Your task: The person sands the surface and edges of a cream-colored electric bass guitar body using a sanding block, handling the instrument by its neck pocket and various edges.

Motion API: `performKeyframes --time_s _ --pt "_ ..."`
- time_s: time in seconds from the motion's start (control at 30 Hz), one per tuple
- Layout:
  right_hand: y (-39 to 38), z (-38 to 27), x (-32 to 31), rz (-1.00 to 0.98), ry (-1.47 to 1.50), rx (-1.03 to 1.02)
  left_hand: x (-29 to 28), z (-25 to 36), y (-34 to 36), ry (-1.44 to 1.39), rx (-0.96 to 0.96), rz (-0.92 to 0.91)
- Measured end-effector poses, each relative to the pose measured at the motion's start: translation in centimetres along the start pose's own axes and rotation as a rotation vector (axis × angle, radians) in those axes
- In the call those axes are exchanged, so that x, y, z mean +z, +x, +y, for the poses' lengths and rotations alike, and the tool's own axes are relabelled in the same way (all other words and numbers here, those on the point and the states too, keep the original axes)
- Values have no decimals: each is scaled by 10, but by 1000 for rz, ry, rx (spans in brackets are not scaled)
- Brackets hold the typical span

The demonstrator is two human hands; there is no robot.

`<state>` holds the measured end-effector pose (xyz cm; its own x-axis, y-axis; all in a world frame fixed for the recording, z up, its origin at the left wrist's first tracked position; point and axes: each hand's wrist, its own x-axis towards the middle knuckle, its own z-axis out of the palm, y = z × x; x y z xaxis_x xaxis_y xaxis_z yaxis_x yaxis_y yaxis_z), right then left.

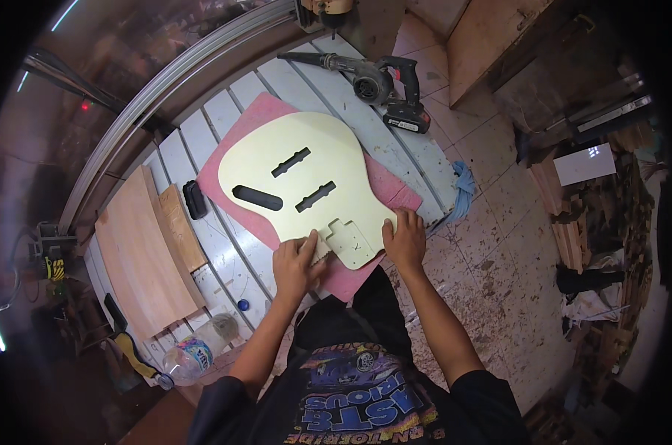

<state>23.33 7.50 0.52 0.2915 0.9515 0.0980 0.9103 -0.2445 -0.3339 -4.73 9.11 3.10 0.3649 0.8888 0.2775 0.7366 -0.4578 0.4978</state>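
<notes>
A cream guitar body [321, 154] with two slots, a long oval cavity and a recessed neck pocket lies on a pink pad [239, 130]. My left hand [295, 263] is closed at the body's lower edge, left of the pocket, with fingertips on a small pale, rough-edged piece [318, 252] that I cannot identify clearly. My right hand [406, 239] grips the right edge of the body beside the pocket, fingers curled over it.
The slatted table [251, 81] holds a cordless blower [373, 85], wooden boards [143, 252], a black object [195, 196], a blue cap [243, 304] and a plastic bottle [191, 356]. A blue cloth [462, 185] hangs at the right edge. Wood offcuts [570, 237] are piled at far right.
</notes>
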Motion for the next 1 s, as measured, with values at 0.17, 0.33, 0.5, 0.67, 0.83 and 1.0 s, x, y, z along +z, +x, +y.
performKeyframes --time_s 0.17,0.33,0.5,0.67,0.83,1.0 --pt "-2 -10 0 -8 25 -41 -10 -37 63 91 -110 110" --pt "-6 2 -6 3 -12 -29 -10 14 -42 -3 -94 -87" --pt "2 -8 -1 -26 -15 -49 -16 -24 10 149 -189 -21" --pt "3 1 2 29 -18 -64 -18 1 -43 86 -195 -103" --pt "1 -2 -1 -13 -26 -45 -22 -1 -44 119 -134 -63" --pt "0 -3 0 -12 -19 -59 -17 -31 7 165 -203 18"
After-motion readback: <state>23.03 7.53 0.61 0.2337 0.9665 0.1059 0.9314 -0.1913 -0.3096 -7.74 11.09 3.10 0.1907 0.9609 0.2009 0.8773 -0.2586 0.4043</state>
